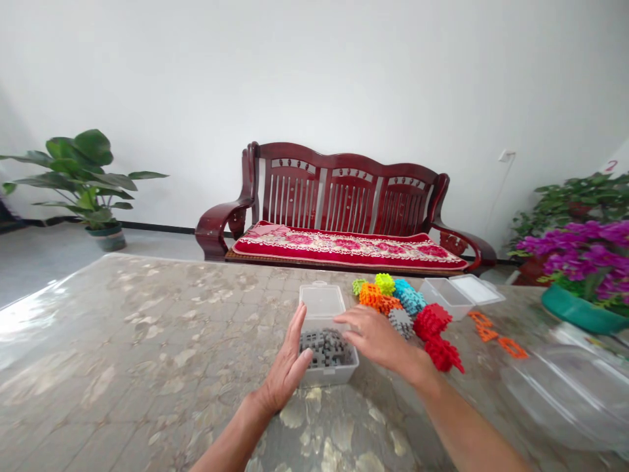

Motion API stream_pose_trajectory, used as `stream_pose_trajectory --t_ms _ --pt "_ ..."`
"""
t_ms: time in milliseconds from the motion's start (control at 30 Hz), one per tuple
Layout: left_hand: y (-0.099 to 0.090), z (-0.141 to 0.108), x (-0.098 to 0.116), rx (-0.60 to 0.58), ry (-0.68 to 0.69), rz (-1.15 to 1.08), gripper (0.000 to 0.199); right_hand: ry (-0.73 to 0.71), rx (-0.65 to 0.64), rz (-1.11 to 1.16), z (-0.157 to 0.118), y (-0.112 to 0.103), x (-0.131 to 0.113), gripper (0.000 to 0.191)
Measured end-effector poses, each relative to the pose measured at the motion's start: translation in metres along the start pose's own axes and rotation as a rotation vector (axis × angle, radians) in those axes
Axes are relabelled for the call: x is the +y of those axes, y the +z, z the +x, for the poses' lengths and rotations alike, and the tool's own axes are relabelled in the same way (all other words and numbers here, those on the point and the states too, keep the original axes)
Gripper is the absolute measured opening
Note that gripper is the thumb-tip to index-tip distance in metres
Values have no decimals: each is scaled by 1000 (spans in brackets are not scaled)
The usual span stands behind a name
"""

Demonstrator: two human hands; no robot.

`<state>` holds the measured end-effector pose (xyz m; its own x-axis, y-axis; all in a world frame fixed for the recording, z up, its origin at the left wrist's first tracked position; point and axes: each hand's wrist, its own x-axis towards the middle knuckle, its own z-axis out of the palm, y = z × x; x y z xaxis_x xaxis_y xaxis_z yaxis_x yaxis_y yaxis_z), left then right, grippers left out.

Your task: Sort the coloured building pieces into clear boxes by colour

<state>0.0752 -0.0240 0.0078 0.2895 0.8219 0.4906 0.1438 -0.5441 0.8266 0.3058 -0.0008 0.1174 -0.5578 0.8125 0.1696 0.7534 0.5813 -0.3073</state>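
A clear plastic box (328, 375) stands on the table in front of me, holding several grey interlocking pieces (322, 347). Its hinged lid (322, 300) lies folded back, away from me. My left hand (287, 367) is at the box's left side, fingers stretched out and thumb apart, with nothing in it. Over the right rear edge of the box reaches my right hand (368, 333), its fingers extended and spread, holding nothing that I can see. Whether the fingers touch the box is hard to tell.
Right of the box lie stacks of orange pieces (371, 296), blue pieces (409, 297) and red pieces (435, 328). Behind them stands another clear box (445, 298). Loose orange pieces (484, 326), a large clear container (565, 393) and a teal flower pot (580, 309) are farther right.
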Motion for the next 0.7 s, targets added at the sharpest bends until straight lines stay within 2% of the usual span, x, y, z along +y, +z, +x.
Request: stream_pose_trajectory --t_ms 67,133,200,300,400,567,700 --pt "0 0 1 -2 0 -2 67 113 76 1 -7 -12 25 36" --pt "-1 0 2 -7 1 -5 68 230 81 -70 -16 -24 56 37" --pt "-1 0 2 -6 1 -9 67 333 52 -181 -26 -30 87 45" --pt "-1 0 2 2 4 -6 68 364 -89 -264 -38 -30 121 64" --pt "-1 0 2 -1 4 -5 69 350 -165 -274 -45 -23 135 72" --pt "0 0 1 3 -7 -6 69 355 -164 -282 -47 -13 141 68" --pt "0 0 2 7 -5 -21 69 369 -153 -263 -47 -14 144 65"
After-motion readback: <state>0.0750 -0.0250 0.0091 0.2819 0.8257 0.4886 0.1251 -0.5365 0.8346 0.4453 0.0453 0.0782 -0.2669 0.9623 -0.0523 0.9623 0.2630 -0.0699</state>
